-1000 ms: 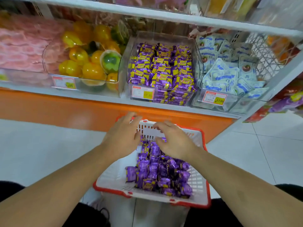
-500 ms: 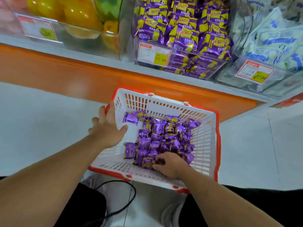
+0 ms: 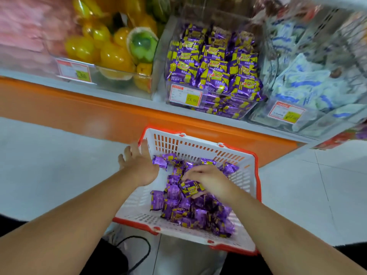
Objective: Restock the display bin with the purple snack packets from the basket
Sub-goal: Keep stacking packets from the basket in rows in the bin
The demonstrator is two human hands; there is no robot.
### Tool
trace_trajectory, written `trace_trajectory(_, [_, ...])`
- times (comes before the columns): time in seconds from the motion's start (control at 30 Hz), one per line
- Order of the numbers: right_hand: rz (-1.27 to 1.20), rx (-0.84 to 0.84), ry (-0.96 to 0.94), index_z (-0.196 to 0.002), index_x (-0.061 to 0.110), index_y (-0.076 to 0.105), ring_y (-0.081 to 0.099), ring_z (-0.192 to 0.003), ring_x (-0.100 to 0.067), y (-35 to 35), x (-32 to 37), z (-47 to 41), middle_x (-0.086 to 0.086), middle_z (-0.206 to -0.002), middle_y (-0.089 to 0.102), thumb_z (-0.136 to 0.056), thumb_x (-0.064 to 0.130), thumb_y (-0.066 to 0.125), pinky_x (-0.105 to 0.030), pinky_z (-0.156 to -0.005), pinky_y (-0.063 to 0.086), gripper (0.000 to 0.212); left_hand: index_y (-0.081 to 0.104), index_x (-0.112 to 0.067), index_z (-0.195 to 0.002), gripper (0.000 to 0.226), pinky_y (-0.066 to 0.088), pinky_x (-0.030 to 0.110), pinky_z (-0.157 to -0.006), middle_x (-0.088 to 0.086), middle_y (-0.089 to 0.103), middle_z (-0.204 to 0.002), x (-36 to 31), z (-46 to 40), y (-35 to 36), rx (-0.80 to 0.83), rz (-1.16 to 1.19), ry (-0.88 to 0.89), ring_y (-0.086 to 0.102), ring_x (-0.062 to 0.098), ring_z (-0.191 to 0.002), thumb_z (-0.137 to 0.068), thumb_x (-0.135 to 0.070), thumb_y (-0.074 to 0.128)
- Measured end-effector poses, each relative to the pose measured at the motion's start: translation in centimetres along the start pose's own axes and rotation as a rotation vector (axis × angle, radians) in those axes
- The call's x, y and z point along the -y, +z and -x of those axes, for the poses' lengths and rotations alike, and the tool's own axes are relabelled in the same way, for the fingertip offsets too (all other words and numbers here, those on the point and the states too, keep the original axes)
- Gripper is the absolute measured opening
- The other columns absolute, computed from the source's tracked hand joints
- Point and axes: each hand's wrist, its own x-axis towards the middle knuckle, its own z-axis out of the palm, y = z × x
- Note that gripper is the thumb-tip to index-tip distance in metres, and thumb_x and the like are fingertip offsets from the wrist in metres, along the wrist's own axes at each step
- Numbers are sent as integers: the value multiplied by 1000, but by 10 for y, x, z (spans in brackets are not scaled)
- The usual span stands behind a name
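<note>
A white plastic basket [image 3: 246,175] with slotted, perforated walls and a red-orange rim is seen on the pale tiled floor [image 3: 49,165], just in front of the orange shelf base [image 3: 79,108]. A loose heap of purple snack packets [image 3: 178,207], small pillow-shaped foil wrappers with crimped ends and yellow print, is piled inside it. The left hand [image 3: 139,167] is laid against the basket's left wall near the far corner, its fingers spread and fairly straight over the rim; nothing is held in it. The right hand [image 3: 208,181] is lowered into the heap, and one purple-and-yellow packet [image 3: 190,188] is pinched under its curled fingers, just above the others.

On the shelf above, a clear rigid display bin [image 3: 164,80] is filled with the same glossy purple-and-yellow packets, stacked in rough rows, and a red-bordered price tag [image 3: 185,95] with a yellow patch is fixed to its front. To its left, a clear bin [image 3: 147,90] of shiny yellow rounded jelly cups and one green cup is seen; to its right, a bin of soft white-and-blue pouches [image 3: 294,86] is shown, somewhat blurred. A thin black cable [image 3: 147,253] is looped on the floor below the basket.
</note>
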Motion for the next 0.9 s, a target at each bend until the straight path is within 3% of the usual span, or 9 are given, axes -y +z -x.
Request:
trace_trajectory(0.07, [-182,98,-75,-104,0,76,69,-105,-20,-11,41,22,-8,-114,75,-93,15,66,-46,-75,63,21,31,-13,-153,64,31,45,-116,15,23,-158,-23,9,-29,-47,119,124,32,34,-142,-102,-47,50])
trace_trajectory(0.17, [-279,218,-180,-118,-7,67,64,-109,-31,-29,84,56,-16,-122,68,-84,-5,55,-56,-87,60,35,69,-10,-105,45,53,42,-90,16,69,-111,-56,26,-81,26,403,279,66,34,-105,-98,-49,50])
trace_trajectory(0.23, [-280,211,-253,-122,-7,64,65,-109,-36,-42,106,78,-22,-124,65,-82,-16,51,-57,-89,60,43,72,-14,-93,49,57,47,-86,10,75,-94,-74,40,-114,47,609,358,71,30,-92,-83,-58,53])
trace_trajectory(0.3, [-276,167,-323,-127,-6,61,65,-104,-37,-50,123,96,-29,-128,62,-87,-21,51,-52,-84,62,44,75,-17,-92,33,56,31,-72,5,77,-92,-84,57,-138,80,750,451,72,18,-83,-89,-47,61])
trace_trajectory(0.37, [-246,111,-378,-129,0,60,69,-90,-29,-56,133,106,-27,-110,65,-92,-16,59,-42,-72,63,40,76,-14,-95,21,51,17,-61,1,78,-87,-90,76,-155,119,845,518,69,8,-73,-100,-31,64])
trace_trajectory(0.5, [-138,-110,-472,-121,9,63,57,-66,-20,-63,144,104,-8,-77,61,-92,10,77,-38,-63,49,32,73,-9,-105,16,59,29,-66,7,76,-82,-91,91,-169,233,1008,528,71,17,-73,-95,-21,70])
trace_trajectory(0.63, [-106,-268,-557,-109,17,66,53,-73,-20,-64,154,96,-9,-84,66,-97,25,74,-34,-64,42,16,69,-3,-112,25,64,39,-68,14,77,-88,-104,87,-172,240,1166,415,73,27,-72,-89,-9,75])
trace_trajectory(0.77, [6,-401,-748,-107,20,56,61,-80,-15,-68,157,90,-5,-98,64,-90,27,81,-35,-72,50,31,68,3,-107,21,65,38,-72,23,76,-94,-116,76,-172,107,1327,334,77,36,-82,-89,-6,75])
trace_trajectory(0.9, [508,-608,-929,-102,26,52,55,-92,-13,-70,158,76,10,-102,53,-78,25,86,-25,-80,47,42,65,8,-105,23,65,39,-76,27,75,-93,-123,62,-172,46,1448,267,77,37,-83,-91,-8,75])
